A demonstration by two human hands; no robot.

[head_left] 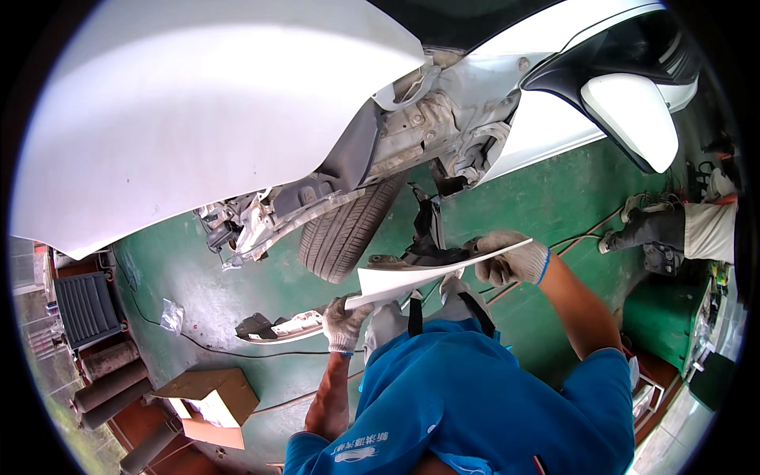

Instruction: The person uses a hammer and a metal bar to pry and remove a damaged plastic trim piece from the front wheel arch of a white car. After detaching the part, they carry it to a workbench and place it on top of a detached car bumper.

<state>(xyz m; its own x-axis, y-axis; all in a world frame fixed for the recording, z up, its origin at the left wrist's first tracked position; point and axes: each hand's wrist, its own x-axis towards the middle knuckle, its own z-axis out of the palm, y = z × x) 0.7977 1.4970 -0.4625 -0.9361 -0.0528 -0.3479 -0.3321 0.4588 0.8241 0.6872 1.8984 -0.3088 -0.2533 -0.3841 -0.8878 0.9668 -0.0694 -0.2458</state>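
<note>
A white car fender point(427, 279), seen nearly edge-on, is held in front of my body. Around its near left end my left hand point(344, 324), in a grey knit glove, is closed. My right hand point(507, 257), gloved alike, grips its right end with bent fingers. Dark inner parts point(431, 252) show along the fender's far side, and a black strip point(427, 218) rises beyond it. Left of my left hand, a curved piece with a pale edge point(297, 326) sticks out; whether it belongs to the fender I cannot tell.
Ahead stands a white car with its raised hood point(214, 103), bare wheel area point(427, 131), tyre point(348, 233) and side mirror point(633, 115). A cardboard box point(214, 396) stands at lower left. Cables point(237, 355) cross the green floor. Another person point(681, 229) is at the right.
</note>
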